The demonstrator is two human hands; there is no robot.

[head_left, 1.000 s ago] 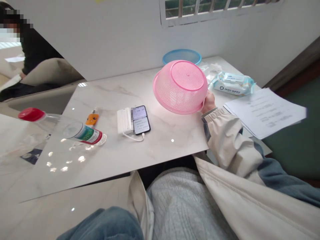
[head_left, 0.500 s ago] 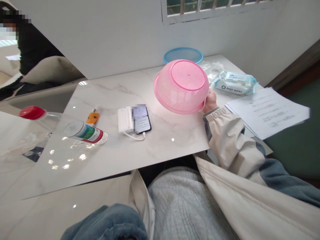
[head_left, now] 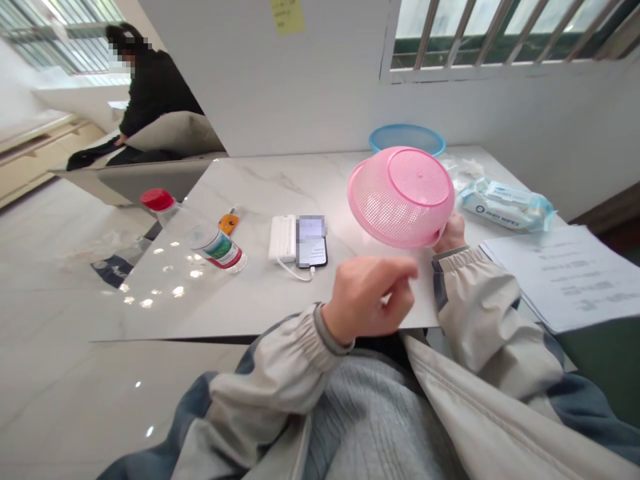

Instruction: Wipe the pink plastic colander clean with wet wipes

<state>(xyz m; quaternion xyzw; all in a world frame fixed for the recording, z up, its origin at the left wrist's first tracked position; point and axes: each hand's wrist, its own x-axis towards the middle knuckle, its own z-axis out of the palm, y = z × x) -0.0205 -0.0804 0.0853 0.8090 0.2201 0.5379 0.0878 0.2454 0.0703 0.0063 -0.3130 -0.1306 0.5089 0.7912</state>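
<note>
A pink mesh colander (head_left: 400,197) is tilted upside down above the tabletop, its round base facing up and toward me. My right hand (head_left: 451,233) grips its rim at the right side; most of the fingers are behind the rim. In front of my body, near the table's front edge, is my left hand (head_left: 373,293), with its fingers curled in and a small gap by the thumb. Nothing shows in it, and it is apart from the colander. Behind the colander, a blue basket (head_left: 407,139) stands against the wall.
A pack of body wipes (head_left: 507,203) and printed sheets (head_left: 570,273) lie on the right. Left of centre are a phone (head_left: 313,250), a white power bank (head_left: 283,238), an orange tag (head_left: 229,223) and a clear bottle with a red cap (head_left: 157,199). Another person sits at far left.
My left hand has come up into view from below. The camera view has shifted, so the table's things appear lower and further right. My right hand still holds the pink colander.
</note>
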